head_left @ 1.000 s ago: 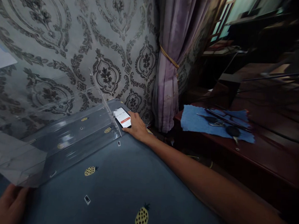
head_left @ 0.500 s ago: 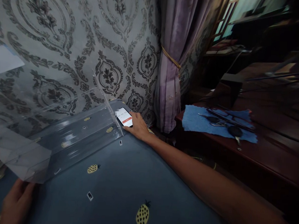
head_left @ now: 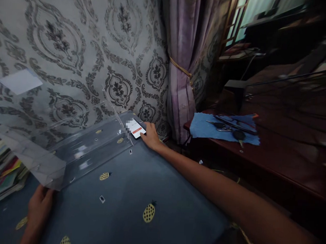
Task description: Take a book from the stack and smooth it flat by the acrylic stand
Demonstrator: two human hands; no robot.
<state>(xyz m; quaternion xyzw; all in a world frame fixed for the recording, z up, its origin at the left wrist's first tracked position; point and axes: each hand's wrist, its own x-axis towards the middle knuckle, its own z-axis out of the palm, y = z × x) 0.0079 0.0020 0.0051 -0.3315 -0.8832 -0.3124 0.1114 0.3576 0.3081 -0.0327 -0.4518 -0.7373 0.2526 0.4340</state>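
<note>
A lit phone lies on the blue pineapple-print cloth near the wall. My right hand reaches far out and rests on the phone's right edge, fingers curled around it. A clear acrylic box stands on the cloth to the left of the phone. My left hand lies at the box's near left corner, fingers touching its bottom edge.
A patterned wall runs behind, with a purple tied curtain at its right end. A dark wooden table at the right carries a blue cloth with scissors and small tools. A stack of books sits at the far left.
The view has shifted left and back, bringing the book stack into sight. My right hand stays on the phone and my left hand stays at the box's corner.
</note>
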